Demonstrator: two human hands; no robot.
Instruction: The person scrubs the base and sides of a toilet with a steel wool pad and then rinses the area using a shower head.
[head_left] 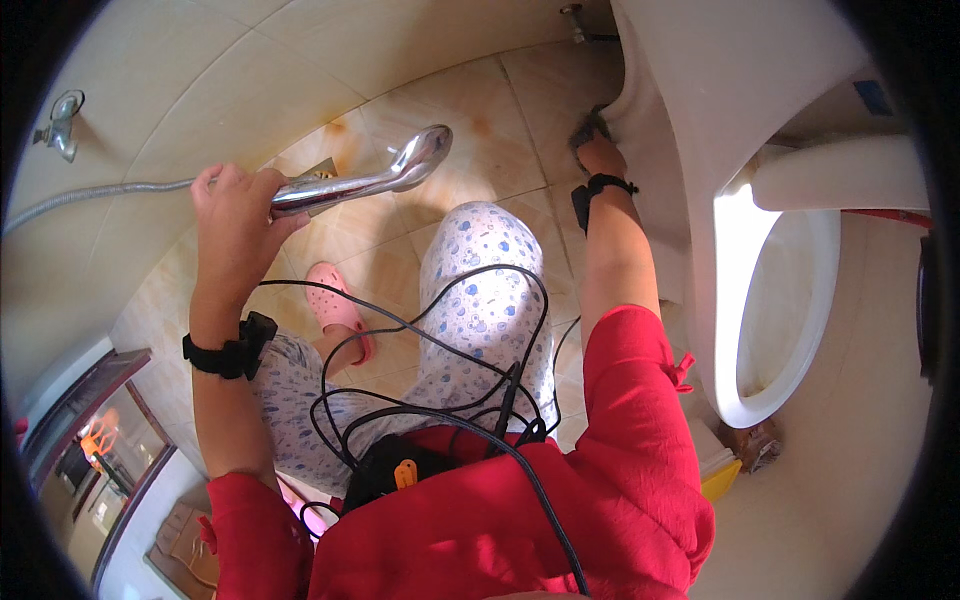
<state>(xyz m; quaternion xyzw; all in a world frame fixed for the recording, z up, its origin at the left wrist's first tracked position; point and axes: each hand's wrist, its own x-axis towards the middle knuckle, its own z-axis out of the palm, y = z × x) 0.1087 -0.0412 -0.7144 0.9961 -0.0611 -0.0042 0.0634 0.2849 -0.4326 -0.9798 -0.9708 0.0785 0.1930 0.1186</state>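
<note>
My left hand (235, 215) is closed round the handle of a chrome hand shower (375, 182). Its head points to the right, over the tiled floor, and I cannot make out any water. A metal hose (110, 192) runs from it to the left. Down by the base of the white toilet (672, 190), my right hand (601, 158) grips a dark grey scrubbing pad (590, 127). The pad is against the lower side of the toilet base, where it meets the floor; the fingers partly hide it.
A wall tap (64, 125) juts out at far left, and a small valve (574, 22) at the top. The toilet seat (745, 300) stands at right. Black cables (440, 335) loop across my lap. A floor drain (322, 172) lies behind the shower handle.
</note>
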